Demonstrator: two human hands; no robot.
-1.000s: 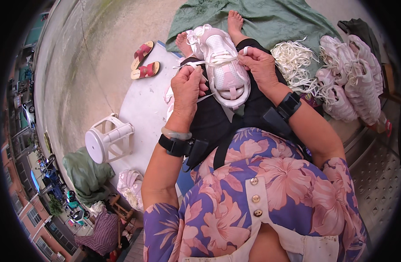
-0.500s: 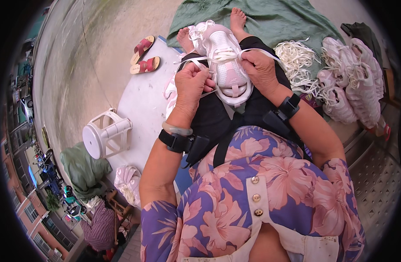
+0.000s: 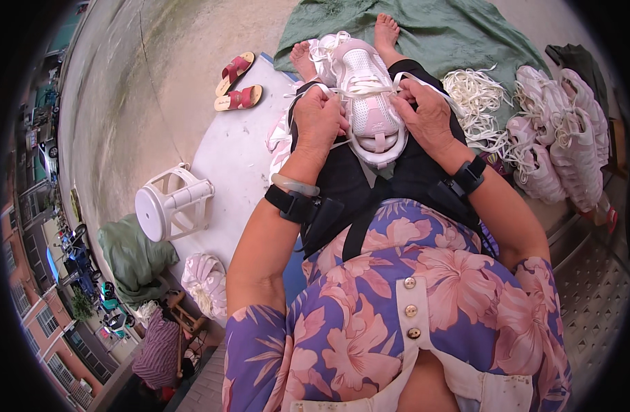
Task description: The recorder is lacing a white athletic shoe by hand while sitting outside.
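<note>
A white and pink sneaker lies across my lap between my black-trousered thighs, its heel toward me. Its white shoelace runs through the upper, and the ends stretch out to both sides. My left hand is closed on one lace end at the left of the shoe opening. On the other side my right hand pinches the second end between thumb and fingers, with a small lace loop rising above it. Another white sneaker rests just beyond, partly hidden.
To the right lie a heap of white laces and several white-pink sneakers on a green cloth. Red sandals, a white plastic stool and a bundled green cloth are at the left.
The whole view has shifted slightly, moving the scene to the right. The lace by my right hand now arches up in a loop, where it ran straighter before. Both hands keep hold.
</note>
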